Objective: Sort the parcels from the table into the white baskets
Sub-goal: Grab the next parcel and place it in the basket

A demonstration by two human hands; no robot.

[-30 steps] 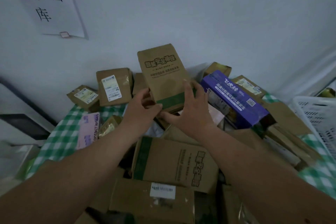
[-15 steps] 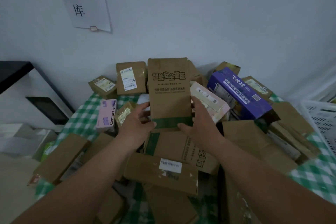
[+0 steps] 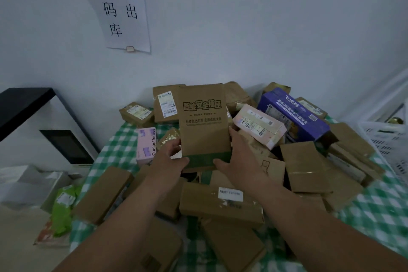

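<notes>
A: Holding what?
B: Left hand (image 3: 169, 157) and right hand (image 3: 237, 161) each have their grip clamped on the brown parcel (image 3: 203, 126), upright above the desk (image 3: 114, 152) pile.
A: Next?
B: Probably carrying it right to the white basket (image 3: 388, 139).

Parcels heaped across the worktop (image 3: 375, 210), one held upright above the middle of the heap.

The upright parcel (image 3: 204, 123) stands between the left hand (image 3: 169, 160) and right hand (image 3: 240, 161), each holding its lower end. Behind it, toward the far edge, a labelled box (image 3: 165, 106) leans (a smaller one (image 3: 136, 112) to its left). The contact-lens box (image 3: 146, 146) lies left of the hands; the long printed box (image 3: 293, 115) lies at the far right, a taped box (image 3: 259, 125) resting before it. The basket (image 3: 388, 139) sits at the right edge. The wall notice (image 3: 120, 6) hangs behind, to the left.
</notes>
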